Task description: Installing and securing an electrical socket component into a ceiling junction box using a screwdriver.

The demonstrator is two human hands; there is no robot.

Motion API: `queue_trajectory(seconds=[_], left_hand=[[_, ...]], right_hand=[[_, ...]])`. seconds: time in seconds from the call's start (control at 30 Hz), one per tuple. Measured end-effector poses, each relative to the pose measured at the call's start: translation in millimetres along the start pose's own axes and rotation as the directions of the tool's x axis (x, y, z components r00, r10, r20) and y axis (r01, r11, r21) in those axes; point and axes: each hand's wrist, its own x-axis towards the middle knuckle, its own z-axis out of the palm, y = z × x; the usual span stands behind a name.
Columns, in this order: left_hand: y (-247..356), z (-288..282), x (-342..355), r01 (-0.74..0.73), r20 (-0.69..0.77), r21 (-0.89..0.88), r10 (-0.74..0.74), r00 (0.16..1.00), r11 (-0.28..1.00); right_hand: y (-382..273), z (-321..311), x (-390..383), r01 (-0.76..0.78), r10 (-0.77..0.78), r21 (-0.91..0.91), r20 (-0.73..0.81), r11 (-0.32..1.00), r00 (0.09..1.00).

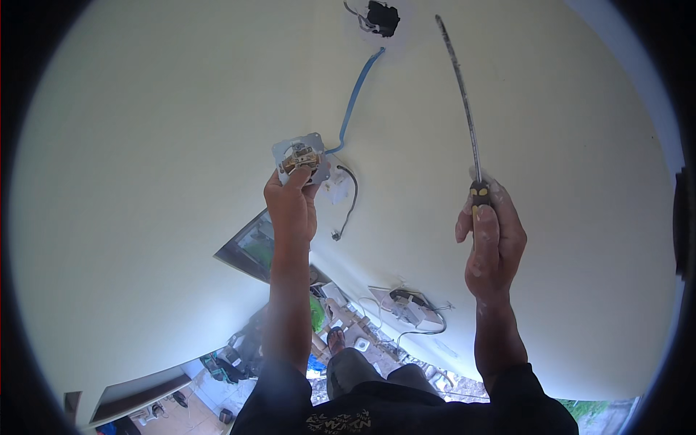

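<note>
My left hand (288, 206) is closed around an electrical socket insert (301, 157) with a square metal mounting plate. The thumb presses on its inner contact parts. From a spot on the pale wall, a blue cable (353, 98) curves down to the right edge of the plate; where it ends is hidden. In my right hand (496, 239) is a long screwdriver (467, 109) with a black and yellow handle, its shaft pointing up and its tip apart from the socket insert. Whitish dust or paste marks the right fingers.
Above is a black wall opening (383, 19) with loose wires. A short black cable (354, 196) hangs beside the socket insert. Lower down, a white device with black cable (413, 308) is at the wall. A dark-framed panel (250, 246) stands left; clutter covers the floor by my foot (336, 339).
</note>
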Motion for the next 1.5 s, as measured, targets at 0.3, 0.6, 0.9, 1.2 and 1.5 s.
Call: queue_trajectory(seconds=[0.3,0.6,0.9,1.2,1.5], left_hand=[[70,61,92,-0.024,0.271,0.029,0.015,0.962,0.999],[89,98,151,0.032,0.464,0.137,-0.093,0.881,0.99],[87,109,174,0.108,0.579,0.082,-0.136,0.804,0.991],[85,119,176,0.045,0.543,0.12,-0.104,0.833,0.992],[90,116,183,0.029,0.516,0.174,-0.116,0.849,0.984]], right_hand=[[8,88,181,-0.076,0.085,0.266,-0.02,0.961,0.996],[44,158,233,0.118,-0.07,0.245,-0.197,0.962,0.978],[37,145,233,0.102,-0.093,0.226,-0.05,0.969,0.994],[38,150,230,0.101,-0.082,0.219,-0.091,0.971,0.992],[36,148,234,0.143,-0.137,0.103,-0.067,0.984,0.988]])
